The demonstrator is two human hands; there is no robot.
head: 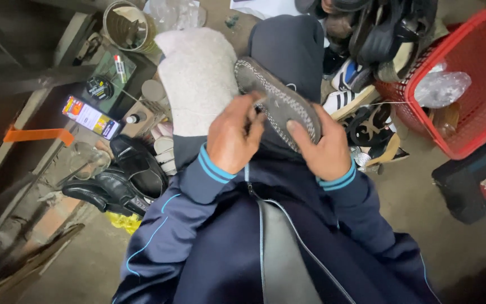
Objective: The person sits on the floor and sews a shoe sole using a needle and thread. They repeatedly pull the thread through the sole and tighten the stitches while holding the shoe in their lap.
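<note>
A grey shoe sole (279, 101) with stitching around its rim rests on my knees, sole side up. My right hand (320, 147) grips its near right edge. My left hand (233, 135) is closed on a thin tool (259, 104) that is pressed to the sole's left edge. A light thread (389, 103) runs taut from the sole off to the right. A pale cloth (198, 79) covers my left knee beside the sole. I wear a dark blue zip jacket with light blue cuffs.
A red plastic basket (482, 79) with clear plastic in it stands at the right, a heap of shoes and sandals (367, 50) behind it. Black leather shoes (122, 183) lie at the left, near a phone (91, 117), small tins and a metal can (127, 25). A black box (471, 183) sits low right.
</note>
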